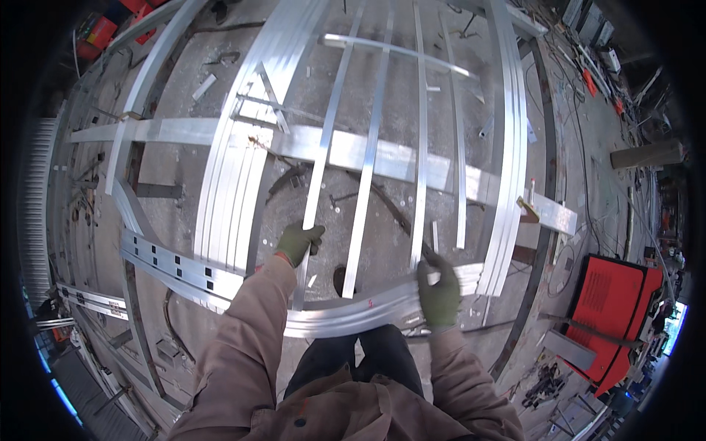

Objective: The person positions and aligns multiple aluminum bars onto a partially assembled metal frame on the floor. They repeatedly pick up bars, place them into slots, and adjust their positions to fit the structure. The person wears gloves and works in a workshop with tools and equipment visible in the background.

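A large aluminium frame (346, 151) of long rails lies across the workbench; its near slotted crossbar (220, 279) runs under both gloved hands; the left hand (299, 241) is closed around a thin upright slat (316, 184); the right hand (439, 292) clasps the crossbar's right stretch, beside another slat (420, 169).

You had no packages, labels, signs or screens that could be made out in your view.
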